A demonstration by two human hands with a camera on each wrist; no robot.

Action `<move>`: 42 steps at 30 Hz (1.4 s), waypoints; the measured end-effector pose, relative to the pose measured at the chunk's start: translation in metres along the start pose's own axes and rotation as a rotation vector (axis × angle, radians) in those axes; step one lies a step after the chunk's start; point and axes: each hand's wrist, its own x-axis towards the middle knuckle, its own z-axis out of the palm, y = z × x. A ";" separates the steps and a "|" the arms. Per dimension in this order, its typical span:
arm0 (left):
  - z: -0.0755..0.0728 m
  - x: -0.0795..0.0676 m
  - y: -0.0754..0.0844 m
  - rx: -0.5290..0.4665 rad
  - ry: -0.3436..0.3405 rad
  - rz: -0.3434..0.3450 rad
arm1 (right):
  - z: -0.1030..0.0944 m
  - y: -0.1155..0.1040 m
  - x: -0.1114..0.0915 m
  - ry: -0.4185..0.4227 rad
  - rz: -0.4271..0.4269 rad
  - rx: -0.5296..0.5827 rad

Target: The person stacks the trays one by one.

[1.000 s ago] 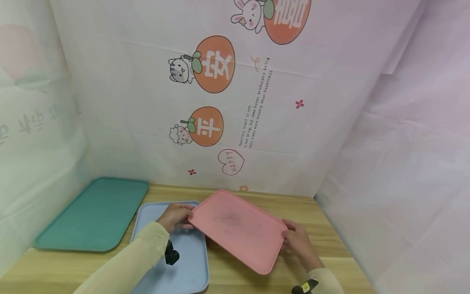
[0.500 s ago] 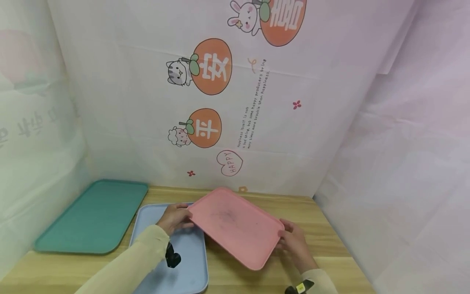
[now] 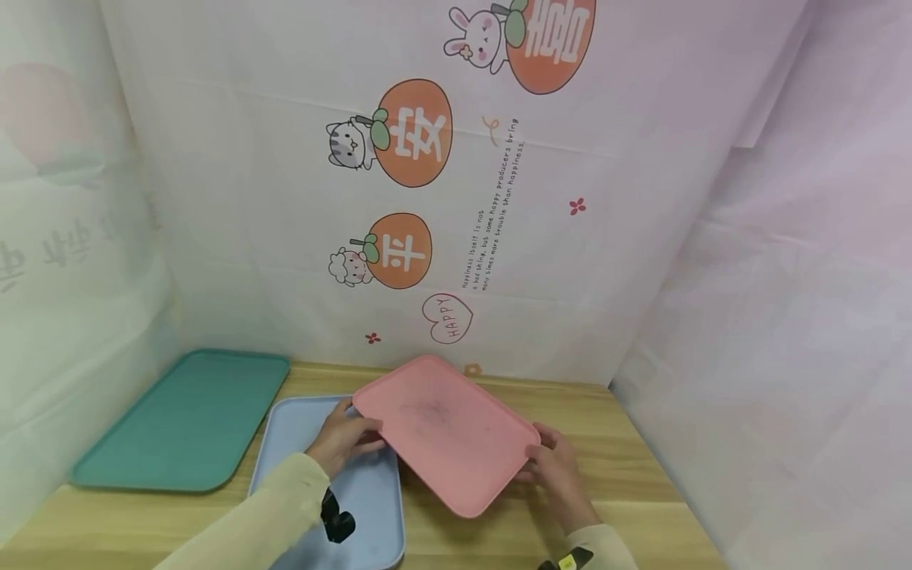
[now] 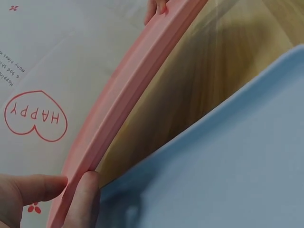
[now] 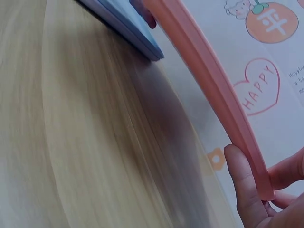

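A pink rectangular tray [image 3: 449, 439] with dark scuff marks hangs tilted above the table, held at both ends. My left hand [image 3: 345, 439] pinches its left edge; in the left wrist view a thumb and finger [image 4: 84, 202] grip the pink rim [image 4: 114, 104]. On the right edge, my right hand [image 3: 556, 467] grips near the corner, with fingers [image 5: 242, 178] on either side of the rim in the right wrist view. Below my left hand lies a light blue tray [image 3: 370, 499], partly covered by the left sleeve and the pink tray.
A green tray [image 3: 185, 419] lies on the wooden table [image 3: 606, 443] at the far left, beside the blue one. White printed cloth [image 3: 541, 261] stands behind the table and along both sides. Shadow from the pink tray falls on the wood.
Both hands have carried the pink tray slightly left and back, and it turns a little. It overlaps more of the blue tray's far corner. Green and blue trays stay in place.
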 end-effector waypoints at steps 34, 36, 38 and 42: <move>-0.064 -0.030 -0.007 0.090 0.022 0.058 | 0.072 0.006 -0.038 -0.173 -0.073 -0.020; -0.071 -0.031 -0.006 0.101 0.022 0.058 | 0.076 0.007 -0.039 -0.205 -0.064 -0.025; -0.077 -0.032 -0.005 0.107 0.018 0.059 | 0.078 0.008 -0.041 -0.235 -0.064 -0.035; -0.088 -0.034 -0.001 0.114 0.005 0.062 | 0.083 0.008 -0.043 -0.266 -0.072 -0.060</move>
